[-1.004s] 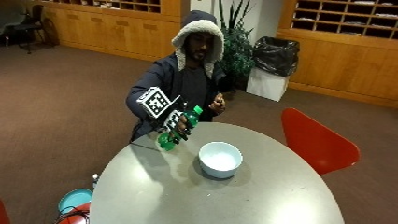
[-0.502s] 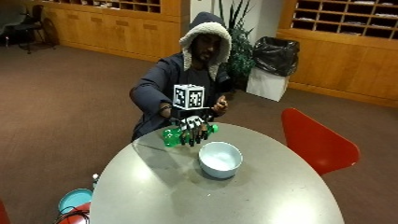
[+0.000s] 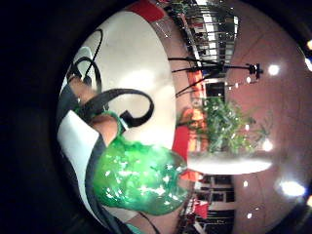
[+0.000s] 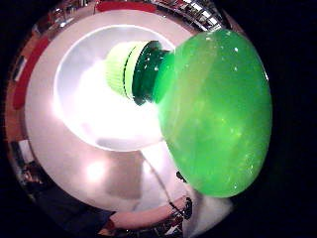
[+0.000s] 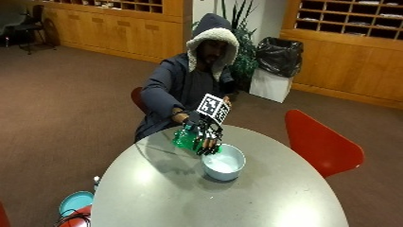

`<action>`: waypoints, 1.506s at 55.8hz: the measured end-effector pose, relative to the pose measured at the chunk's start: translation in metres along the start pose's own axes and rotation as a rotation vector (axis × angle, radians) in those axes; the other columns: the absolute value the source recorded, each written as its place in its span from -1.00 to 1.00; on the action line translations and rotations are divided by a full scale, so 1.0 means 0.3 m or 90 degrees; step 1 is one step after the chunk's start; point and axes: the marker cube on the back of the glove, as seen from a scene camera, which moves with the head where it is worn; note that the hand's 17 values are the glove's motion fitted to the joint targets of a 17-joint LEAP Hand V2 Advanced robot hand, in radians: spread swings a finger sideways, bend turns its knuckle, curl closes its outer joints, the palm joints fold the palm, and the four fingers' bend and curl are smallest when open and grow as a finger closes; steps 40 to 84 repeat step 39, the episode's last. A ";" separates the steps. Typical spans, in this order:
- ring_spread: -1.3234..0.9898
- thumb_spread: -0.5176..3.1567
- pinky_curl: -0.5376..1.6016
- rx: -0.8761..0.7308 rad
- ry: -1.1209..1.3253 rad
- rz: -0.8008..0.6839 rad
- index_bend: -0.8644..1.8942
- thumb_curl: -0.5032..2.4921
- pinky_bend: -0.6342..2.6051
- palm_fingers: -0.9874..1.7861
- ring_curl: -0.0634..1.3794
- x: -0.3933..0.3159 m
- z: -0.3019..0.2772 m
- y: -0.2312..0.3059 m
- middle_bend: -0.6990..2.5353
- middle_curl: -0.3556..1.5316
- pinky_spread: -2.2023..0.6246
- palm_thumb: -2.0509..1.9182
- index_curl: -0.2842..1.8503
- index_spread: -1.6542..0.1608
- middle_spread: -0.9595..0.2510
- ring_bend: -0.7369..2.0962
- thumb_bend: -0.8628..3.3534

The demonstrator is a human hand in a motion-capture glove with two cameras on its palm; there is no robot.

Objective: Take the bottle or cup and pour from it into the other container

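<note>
Pouring step: green bottle, clasped by the curled fingers of the gloved right hand, is held tipped with its capped neck over the white bowl; further tilt is judged needed.

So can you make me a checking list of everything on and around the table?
Surface: round grey table, mostly bare.
Job's things: green bottle tipped with its capped neck over the white bowl.
Clutter: nothing seen on the table.
Grippers: gloved right hand grips the bottle.
Cables: dark cable on the floor beside the teal dish.
Surroundings: red chair, plant, black-bagged bin, wooden cubbies.
</note>
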 end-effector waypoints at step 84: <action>0.02 -0.37 -0.15 0.015 -0.103 0.019 -0.29 -0.28 -0.35 0.54 -0.36 0.007 0.004 0.033 -0.40 -0.12 0.54 0.49 -0.48 0.53 0.22 -0.03 -0.61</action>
